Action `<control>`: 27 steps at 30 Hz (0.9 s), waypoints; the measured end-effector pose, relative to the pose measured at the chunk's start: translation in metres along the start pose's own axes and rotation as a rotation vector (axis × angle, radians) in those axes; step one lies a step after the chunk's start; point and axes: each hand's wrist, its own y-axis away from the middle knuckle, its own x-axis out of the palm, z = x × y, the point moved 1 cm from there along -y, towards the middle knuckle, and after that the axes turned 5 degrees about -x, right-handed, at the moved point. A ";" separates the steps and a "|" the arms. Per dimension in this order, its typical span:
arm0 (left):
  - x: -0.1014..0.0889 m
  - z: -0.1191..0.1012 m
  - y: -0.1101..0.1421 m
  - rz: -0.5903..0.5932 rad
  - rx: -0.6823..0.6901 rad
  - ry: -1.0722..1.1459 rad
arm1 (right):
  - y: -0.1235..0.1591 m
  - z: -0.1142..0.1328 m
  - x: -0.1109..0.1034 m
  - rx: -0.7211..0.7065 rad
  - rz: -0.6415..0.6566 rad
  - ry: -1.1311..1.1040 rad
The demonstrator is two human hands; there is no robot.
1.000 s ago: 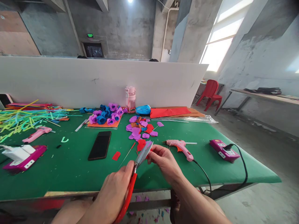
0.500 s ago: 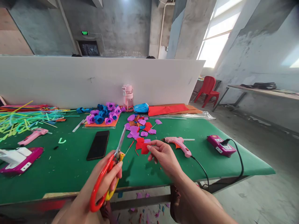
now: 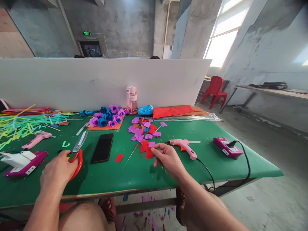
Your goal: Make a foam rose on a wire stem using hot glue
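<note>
My left hand (image 3: 57, 170) is at the left of the table, closed on a pair of scissors (image 3: 78, 163) with red and yellow handles. Its blades point away from me and up to the right. At the middle, my right hand (image 3: 169, 159) pinches a red paper piece (image 3: 149, 154) between thumb and fingertips. Beyond it lies a loose pile of purple, red and brown paper petals (image 3: 138, 132). A small red paper scrap (image 3: 119, 158) and a thin stick with a red tip (image 3: 130, 156) lie between my hands.
A black phone (image 3: 102, 148) lies left of centre. To the right are a pink glue gun (image 3: 184, 146) and a purple power strip (image 3: 227, 148) with a black cord. Purple and blue paper flowers (image 3: 106, 118), a pink bottle (image 3: 131, 96) and red paper (image 3: 173, 111) stand or lie along the back.
My left hand has swung left and away from my right hand with the scissors. A red scrap beside the thin stick now shows. My right hand has barely moved.
</note>
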 end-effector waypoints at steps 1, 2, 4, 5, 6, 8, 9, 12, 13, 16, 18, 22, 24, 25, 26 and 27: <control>0.003 0.004 -0.004 0.014 -0.015 -0.022 | 0.000 0.000 0.000 0.001 0.002 -0.002; 0.006 0.008 -0.007 0.024 -0.016 -0.035 | 0.000 0.001 0.001 0.003 0.006 -0.003; 0.011 0.012 -0.010 0.040 -0.006 -0.056 | 0.000 0.001 0.001 0.008 0.008 -0.001; 0.013 0.013 -0.011 0.044 0.013 -0.061 | 0.000 0.000 0.001 0.009 0.010 -0.001; 0.015 0.013 -0.011 0.045 0.026 -0.066 | 0.000 0.000 0.001 0.009 0.012 -0.004; 0.019 0.013 -0.009 0.021 0.071 -0.066 | -0.001 -0.001 0.001 0.004 0.012 -0.012; 0.020 0.013 -0.008 -0.005 0.094 -0.066 | -0.001 -0.001 0.000 -0.001 0.012 -0.015; 0.019 0.014 -0.003 -0.062 0.134 -0.101 | -0.002 -0.002 -0.001 -0.019 0.007 -0.022; 0.018 0.015 -0.001 -0.064 0.130 -0.125 | -0.002 -0.002 -0.001 -0.021 0.005 -0.027; 0.010 0.009 0.009 -0.143 0.137 -0.173 | -0.002 -0.002 -0.003 -0.023 -0.002 -0.034; 0.006 -0.006 0.020 -0.271 0.240 -0.102 | -0.002 -0.002 -0.003 -0.027 0.001 -0.030; 0.016 -0.057 0.044 -0.106 0.628 0.329 | -0.003 0.003 -0.008 -0.040 -0.014 -0.018; 0.026 -0.081 0.053 -0.005 0.765 0.377 | -0.005 0.006 -0.014 -0.056 -0.047 -0.017; 0.032 -0.089 0.055 -0.001 0.787 0.357 | -0.006 0.007 -0.017 -0.067 -0.067 -0.020; 0.036 -0.095 0.055 -0.008 0.791 0.326 | -0.007 0.008 -0.021 -0.079 -0.087 -0.026; 0.040 -0.099 0.055 -0.016 0.790 0.285 | -0.008 0.009 -0.024 -0.090 -0.103 -0.033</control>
